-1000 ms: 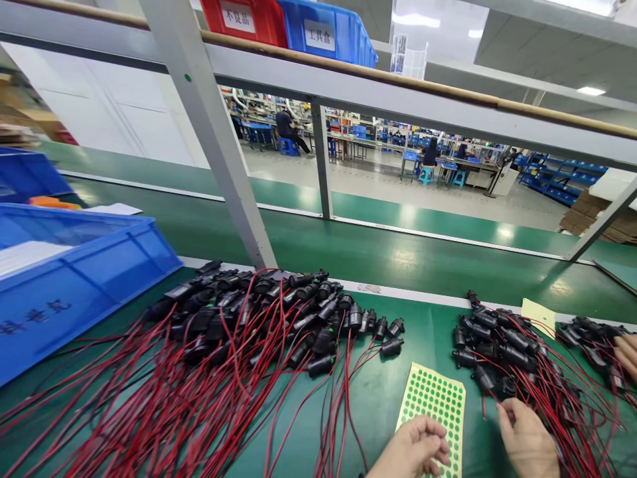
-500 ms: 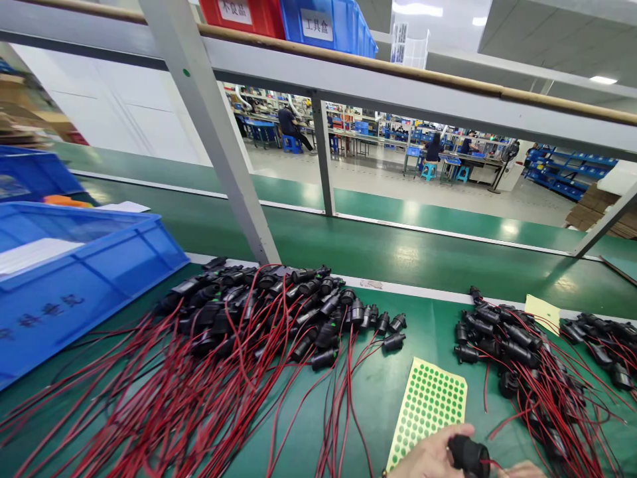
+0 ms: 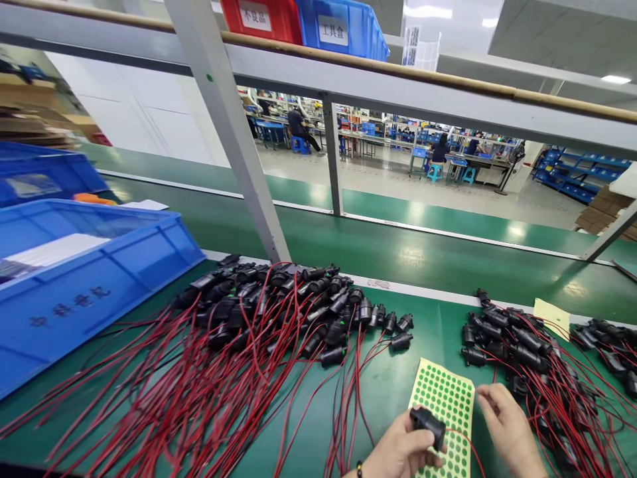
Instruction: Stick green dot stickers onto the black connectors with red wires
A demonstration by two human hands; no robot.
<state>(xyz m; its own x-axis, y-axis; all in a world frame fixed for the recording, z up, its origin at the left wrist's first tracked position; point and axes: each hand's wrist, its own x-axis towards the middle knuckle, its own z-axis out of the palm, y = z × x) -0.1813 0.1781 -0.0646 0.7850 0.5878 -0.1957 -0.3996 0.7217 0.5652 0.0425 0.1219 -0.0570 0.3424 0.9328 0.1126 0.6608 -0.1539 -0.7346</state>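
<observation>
Bright overhead light — glare, bowed edges.

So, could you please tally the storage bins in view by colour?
Blue bins: 3, two at the left and one on the top rail
Red bins: 1, on the top rail
Total: 4

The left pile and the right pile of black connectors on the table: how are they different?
The left pile is larger and wider than the right pile. The left pile's red wires fan toward the lower left, the right pile's toward the lower right. The left pile lies beside the blue bin, the right pile beside the right hand. Both hold black connectors with red wires on the green table.
</observation>
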